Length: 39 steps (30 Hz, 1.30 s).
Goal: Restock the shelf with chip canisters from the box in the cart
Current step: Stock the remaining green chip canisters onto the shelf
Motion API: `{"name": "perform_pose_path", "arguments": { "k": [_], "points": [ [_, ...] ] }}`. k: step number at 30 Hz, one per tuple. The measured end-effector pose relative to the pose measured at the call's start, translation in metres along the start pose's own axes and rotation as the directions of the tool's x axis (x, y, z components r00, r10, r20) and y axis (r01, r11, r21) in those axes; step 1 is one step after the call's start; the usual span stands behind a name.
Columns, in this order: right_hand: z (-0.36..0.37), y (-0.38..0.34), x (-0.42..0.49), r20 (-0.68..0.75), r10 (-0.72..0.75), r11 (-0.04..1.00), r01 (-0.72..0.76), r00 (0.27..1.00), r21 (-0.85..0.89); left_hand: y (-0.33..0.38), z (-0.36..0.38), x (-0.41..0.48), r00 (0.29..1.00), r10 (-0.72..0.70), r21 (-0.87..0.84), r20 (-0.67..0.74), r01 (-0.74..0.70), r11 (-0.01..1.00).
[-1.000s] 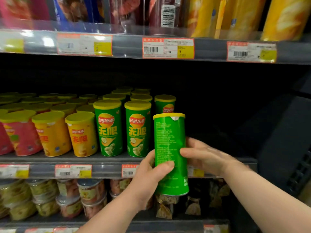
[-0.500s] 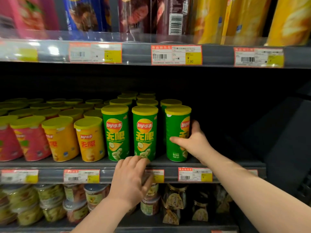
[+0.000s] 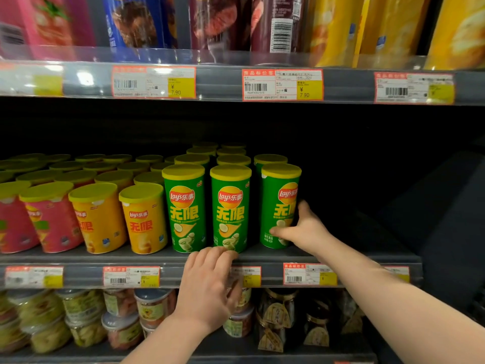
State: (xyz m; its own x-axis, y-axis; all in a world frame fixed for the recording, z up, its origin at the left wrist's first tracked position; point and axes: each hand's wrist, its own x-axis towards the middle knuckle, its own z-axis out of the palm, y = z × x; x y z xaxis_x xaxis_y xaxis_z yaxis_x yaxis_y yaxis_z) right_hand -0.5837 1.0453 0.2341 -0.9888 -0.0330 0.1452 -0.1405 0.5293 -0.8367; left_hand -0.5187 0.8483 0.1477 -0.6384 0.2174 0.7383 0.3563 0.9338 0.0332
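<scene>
Green chip canister (image 3: 278,206) stands upright at the right end of the front row on the middle shelf (image 3: 78,260). The right hand (image 3: 305,231) wraps its lower half, thumb in front. The left hand (image 3: 210,282) holds nothing; its relaxed fingertips rest at the shelf's front edge, touching the base of the neighbouring green canister (image 3: 230,214).

Bright frontal light, glare on upper price tags (image 3: 153,82), shelf (image 3: 341,254) back deep shadow, wide-angle edge warp, top products (image 3: 282,22) blurred.
</scene>
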Motion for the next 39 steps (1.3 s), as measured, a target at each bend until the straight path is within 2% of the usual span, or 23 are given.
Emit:
{"name": "perform_pose_path", "arguments": {
  "k": [10, 19, 28, 36, 39],
  "points": [
    [0.010, -0.004, 0.026, -0.018, 0.024, 0.998, -0.025, 1.000, -0.057, -0.001, -0.001, -0.002, 1.000, 0.018, 0.035, 0.019, -0.019, 0.999],
    [0.016, -0.001, 0.040, -0.026, 0.012, 1.000, -0.012, 1.000, -0.014, 0.002, -0.002, -0.001, 1.000, 0.005, 0.043, 0.004, -0.005, 0.999],
    [0.013, 0.006, 0.039, 0.030, 0.058, 0.995, -0.055, 0.998, -0.089, 0.002, -0.003, -0.001, 1.000, -0.018, 0.051, 0.004, 0.017, 0.999],
    [0.009, 0.007, 0.034, 0.026, 0.081, 0.982, -0.075, 0.996, -0.171, 0.008, -0.014, 0.006, 0.981, -0.065, 0.093, 0.182, 0.048, 0.995],
    [0.002, 0.009, 0.024, 0.028, 0.059, 0.974, -0.051, 0.998, -0.222, 0.018, -0.026, 0.013, 0.938, -0.139, 0.147, 0.318, 0.096, 0.985]
  ]
}}
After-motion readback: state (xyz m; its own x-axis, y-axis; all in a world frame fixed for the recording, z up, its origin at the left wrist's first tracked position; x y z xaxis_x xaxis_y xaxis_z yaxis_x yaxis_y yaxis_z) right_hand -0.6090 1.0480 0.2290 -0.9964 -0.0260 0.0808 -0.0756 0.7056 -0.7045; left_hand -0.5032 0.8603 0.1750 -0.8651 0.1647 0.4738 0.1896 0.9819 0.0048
